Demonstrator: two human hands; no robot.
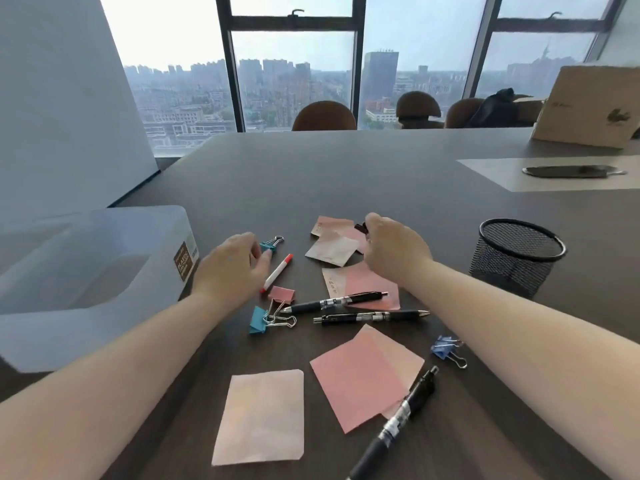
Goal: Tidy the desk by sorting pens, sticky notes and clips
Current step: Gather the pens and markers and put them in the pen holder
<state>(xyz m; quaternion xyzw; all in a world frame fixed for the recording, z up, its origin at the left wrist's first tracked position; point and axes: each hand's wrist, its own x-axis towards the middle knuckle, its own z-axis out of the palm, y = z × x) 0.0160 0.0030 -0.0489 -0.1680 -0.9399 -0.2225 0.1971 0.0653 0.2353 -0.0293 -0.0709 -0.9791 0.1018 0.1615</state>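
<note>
Left hand [230, 268], frame centre: fingers spread open over teal binder clip [271, 243]. Right hand [394, 249]: fingers pinch dark clip [361, 227] above pink sticky notes [334, 245]. Advice: lift clips clear without dragging notes.

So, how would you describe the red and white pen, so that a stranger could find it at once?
Start at the clear plastic box on the left of the table. Just right of it is the left hand, and the red and white pen lies slanted beside its fingertips, below a teal clip. It is the only short white pen with red ends; the other pens are black.
</note>
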